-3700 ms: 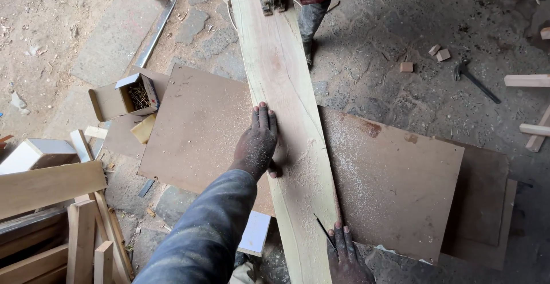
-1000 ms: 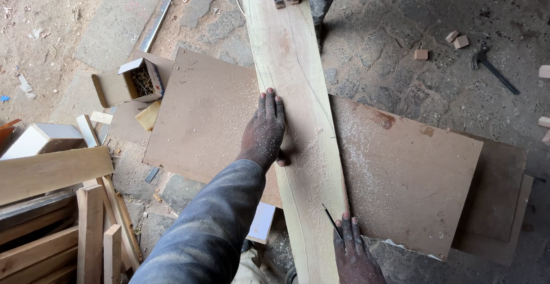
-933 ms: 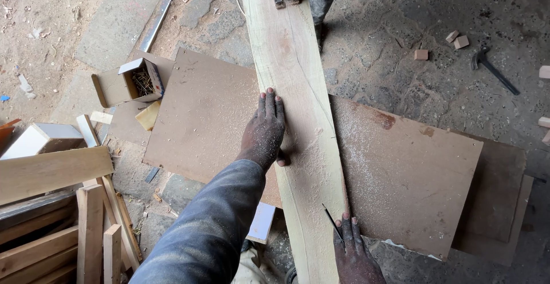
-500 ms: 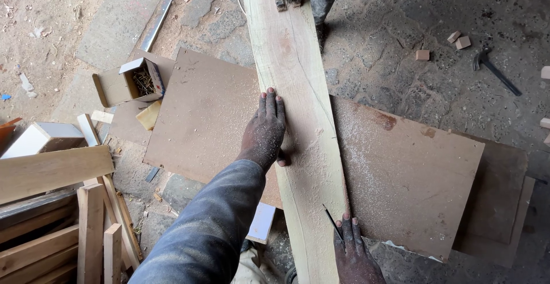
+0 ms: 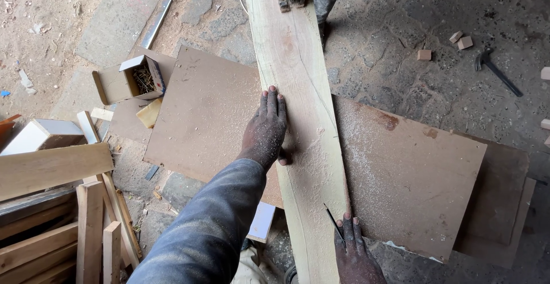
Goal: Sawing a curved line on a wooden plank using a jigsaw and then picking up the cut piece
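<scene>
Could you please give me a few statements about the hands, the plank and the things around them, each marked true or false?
1. The left hand lies flat, palm down, on the long plank. True.
2. The right hand holds a hammer. False: it holds a thin pencil at the plank's right edge; the hammer lies on the floor, apart.
3. The small cardboard box is open with nails inside. True.
4. The plank rests on bare sand. False: it lies across brown boards dusted with sawdust.
5. Stacked timber sits at lower left. True.
</scene>
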